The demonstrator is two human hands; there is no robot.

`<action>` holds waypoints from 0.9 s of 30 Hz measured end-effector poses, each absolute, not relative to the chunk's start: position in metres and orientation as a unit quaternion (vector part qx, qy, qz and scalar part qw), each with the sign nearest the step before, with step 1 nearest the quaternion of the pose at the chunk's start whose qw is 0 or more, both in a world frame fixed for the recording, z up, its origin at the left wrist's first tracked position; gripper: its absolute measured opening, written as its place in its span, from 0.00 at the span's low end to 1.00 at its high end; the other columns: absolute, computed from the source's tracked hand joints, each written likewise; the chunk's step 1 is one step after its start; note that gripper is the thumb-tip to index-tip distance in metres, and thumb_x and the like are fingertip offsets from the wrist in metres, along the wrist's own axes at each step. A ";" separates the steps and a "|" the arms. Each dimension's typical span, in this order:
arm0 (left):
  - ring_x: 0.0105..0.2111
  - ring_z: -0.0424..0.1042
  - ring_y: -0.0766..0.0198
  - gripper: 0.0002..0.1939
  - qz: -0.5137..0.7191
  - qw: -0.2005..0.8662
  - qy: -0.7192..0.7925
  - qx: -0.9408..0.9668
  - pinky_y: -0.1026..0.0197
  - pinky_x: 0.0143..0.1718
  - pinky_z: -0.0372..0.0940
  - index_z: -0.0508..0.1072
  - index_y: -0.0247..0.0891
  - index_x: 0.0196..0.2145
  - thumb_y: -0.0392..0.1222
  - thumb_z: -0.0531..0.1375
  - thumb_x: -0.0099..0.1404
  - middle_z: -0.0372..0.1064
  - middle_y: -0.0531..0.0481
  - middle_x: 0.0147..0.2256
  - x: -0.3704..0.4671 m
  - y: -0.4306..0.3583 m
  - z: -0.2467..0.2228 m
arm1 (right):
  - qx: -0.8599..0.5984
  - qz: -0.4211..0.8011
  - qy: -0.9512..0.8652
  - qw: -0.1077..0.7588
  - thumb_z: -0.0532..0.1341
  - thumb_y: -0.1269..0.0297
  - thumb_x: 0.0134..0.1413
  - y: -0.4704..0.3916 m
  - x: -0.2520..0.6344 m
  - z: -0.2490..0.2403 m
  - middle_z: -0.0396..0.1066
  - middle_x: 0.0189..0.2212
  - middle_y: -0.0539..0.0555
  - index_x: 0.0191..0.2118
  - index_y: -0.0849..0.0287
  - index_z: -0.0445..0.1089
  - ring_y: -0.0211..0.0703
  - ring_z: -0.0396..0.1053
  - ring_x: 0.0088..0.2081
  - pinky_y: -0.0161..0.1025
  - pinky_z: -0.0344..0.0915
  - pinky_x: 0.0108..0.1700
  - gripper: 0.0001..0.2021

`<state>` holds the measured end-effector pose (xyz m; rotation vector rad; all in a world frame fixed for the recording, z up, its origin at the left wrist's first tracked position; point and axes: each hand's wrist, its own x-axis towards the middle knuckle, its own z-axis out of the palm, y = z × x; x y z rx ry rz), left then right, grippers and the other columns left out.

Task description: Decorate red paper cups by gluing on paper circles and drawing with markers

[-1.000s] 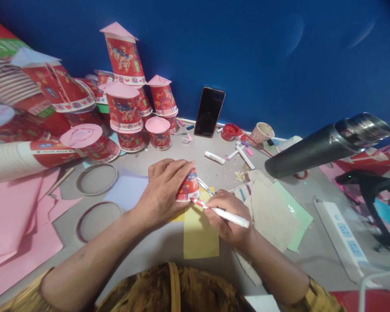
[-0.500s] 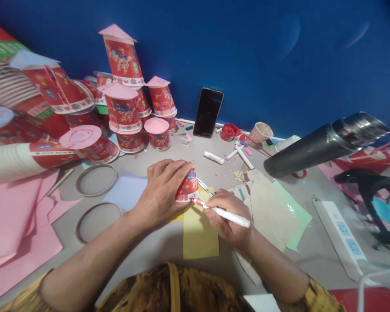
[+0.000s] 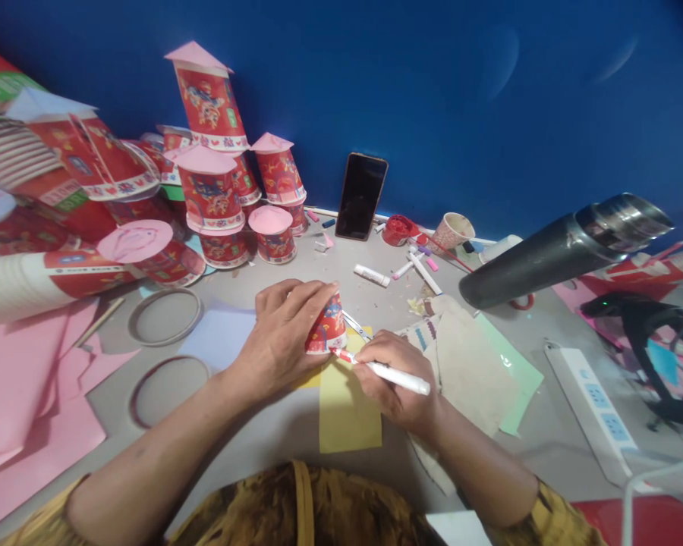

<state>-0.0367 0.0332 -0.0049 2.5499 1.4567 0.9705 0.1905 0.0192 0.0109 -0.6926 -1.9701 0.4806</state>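
Note:
A red patterned paper cup [image 3: 329, 327] stands upside down at the middle of the table, its rim downward. My left hand [image 3: 287, 327] is wrapped over its left side and hides that part. Pinched in my right hand [image 3: 395, 375] is a white marker [image 3: 401, 378] with a red tip end, which meets the cup near its rim. Under both hands lies a sheet of yellow paper [image 3: 350, 413]. Scissors [image 3: 356, 326] rest just behind the cup, partly covered by it and my right hand.
Red cup towers with pink paper roofs [image 3: 209, 186] stand at the back left. A phone [image 3: 362, 196] leans on the blue wall. Loose markers [image 3: 424, 273], a dark metal flask [image 3: 546, 254], a cloth [image 3: 472, 371] and a power strip [image 3: 595, 413] lie to the right. Pink paper [image 3: 17, 379] covers the left.
The whole view has shifted slightly, so things sit a little further left. Both hands keep their hold, and the marker tip stays at the cup's lower edge.

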 end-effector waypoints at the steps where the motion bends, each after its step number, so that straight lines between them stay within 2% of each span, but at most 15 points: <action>1: 0.59 0.67 0.37 0.40 0.316 0.023 0.470 0.824 0.39 0.59 0.59 0.60 0.43 0.73 0.44 0.68 0.67 0.72 0.34 0.61 -0.037 0.033 -0.005 | -0.286 0.196 -0.806 0.479 0.63 0.72 0.67 0.019 0.191 0.011 0.81 0.31 0.53 0.44 0.54 0.74 0.44 0.77 0.30 0.41 0.74 0.36 0.06; 17: 0.60 0.67 0.37 0.41 0.308 0.027 0.474 0.825 0.39 0.60 0.59 0.58 0.44 0.73 0.47 0.68 0.68 0.71 0.34 0.62 -0.038 0.034 -0.007 | -0.282 0.214 -0.803 0.480 0.63 0.72 0.68 0.020 0.192 0.010 0.81 0.32 0.54 0.44 0.55 0.75 0.44 0.78 0.31 0.41 0.75 0.37 0.05; 23: 0.59 0.68 0.38 0.41 0.325 0.031 0.471 0.819 0.39 0.60 0.61 0.59 0.43 0.72 0.49 0.69 0.68 0.72 0.34 0.61 -0.040 0.038 -0.006 | -0.414 0.293 -0.695 0.511 0.65 0.66 0.67 0.018 0.194 0.008 0.78 0.30 0.51 0.41 0.55 0.75 0.40 0.75 0.28 0.35 0.71 0.30 0.01; 27: 0.59 0.70 0.38 0.39 0.334 0.025 0.473 0.815 0.38 0.61 0.62 0.59 0.42 0.71 0.49 0.69 0.68 0.72 0.34 0.60 -0.042 0.043 -0.007 | -0.478 0.326 -0.612 0.539 0.67 0.59 0.67 0.029 0.207 0.009 0.77 0.28 0.50 0.41 0.56 0.76 0.38 0.70 0.23 0.32 0.65 0.23 0.07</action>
